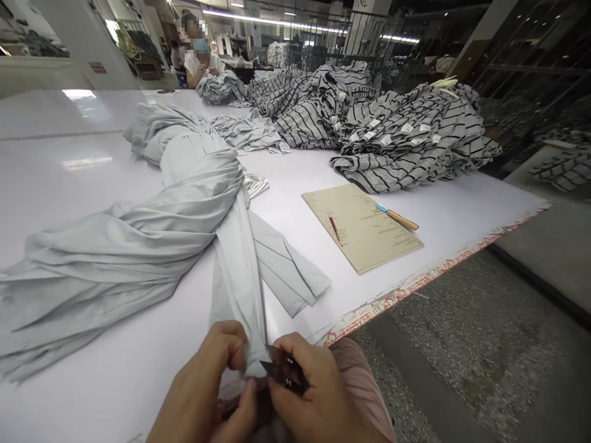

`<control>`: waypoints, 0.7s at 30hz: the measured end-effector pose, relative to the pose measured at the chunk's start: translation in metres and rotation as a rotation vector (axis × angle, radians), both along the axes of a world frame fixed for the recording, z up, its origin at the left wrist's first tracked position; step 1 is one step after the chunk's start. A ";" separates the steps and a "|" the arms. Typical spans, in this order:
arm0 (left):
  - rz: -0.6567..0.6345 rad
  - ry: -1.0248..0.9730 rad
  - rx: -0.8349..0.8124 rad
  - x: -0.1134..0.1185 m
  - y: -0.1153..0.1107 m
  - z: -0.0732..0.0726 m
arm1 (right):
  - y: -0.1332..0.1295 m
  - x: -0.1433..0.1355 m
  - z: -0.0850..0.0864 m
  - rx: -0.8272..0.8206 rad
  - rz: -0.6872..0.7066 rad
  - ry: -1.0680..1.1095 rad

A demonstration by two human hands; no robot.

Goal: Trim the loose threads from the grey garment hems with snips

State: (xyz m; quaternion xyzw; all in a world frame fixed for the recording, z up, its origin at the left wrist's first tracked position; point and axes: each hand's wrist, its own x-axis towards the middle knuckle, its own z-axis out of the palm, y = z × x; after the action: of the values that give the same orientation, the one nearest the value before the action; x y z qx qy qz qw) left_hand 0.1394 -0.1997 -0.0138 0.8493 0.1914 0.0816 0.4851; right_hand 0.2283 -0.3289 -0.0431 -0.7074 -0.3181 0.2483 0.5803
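A long pile of pale grey-blue fabric garments [184,203] stretches across the table, and one narrow strip of it hangs toward me. My left hand [217,375] pinches the end of that strip between thumb and fingers. In my right hand [309,387] are small dark thread snips [286,369], their pointed blades apart beside the cloth end. Whether the blades touch the fabric I cannot tell. Another flat pale piece [293,271] lies just to the right of the strip.
On the white table [277,178] lies a tan booklet [364,234] with a pen [335,229] and a wooden-handled tool [398,216] on it. Striped grey garments [392,135] are heaped behind. A masked person [201,61] sits at the far side.
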 end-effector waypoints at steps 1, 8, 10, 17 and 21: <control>0.005 -0.021 0.067 0.001 0.001 -0.004 | -0.001 -0.001 0.001 -0.017 0.001 -0.003; 0.109 -0.167 0.106 0.007 0.001 -0.026 | -0.005 -0.004 0.004 -0.041 -0.014 -0.106; 0.162 -0.197 -0.032 0.007 -0.005 -0.020 | -0.007 -0.005 0.002 -0.075 -0.003 -0.104; 0.222 -0.181 -0.255 0.009 -0.016 -0.007 | -0.016 -0.011 -0.005 -0.195 0.066 -0.161; 0.224 -0.172 -0.263 0.008 -0.014 -0.008 | -0.017 -0.011 -0.004 -0.223 0.078 -0.260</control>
State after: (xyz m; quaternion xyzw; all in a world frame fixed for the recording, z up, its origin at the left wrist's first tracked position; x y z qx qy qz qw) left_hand 0.1476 -0.2135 -0.0217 0.7419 0.2515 0.1814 0.5945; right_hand 0.2172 -0.3459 -0.0466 -0.7807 -0.3883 0.2106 0.4421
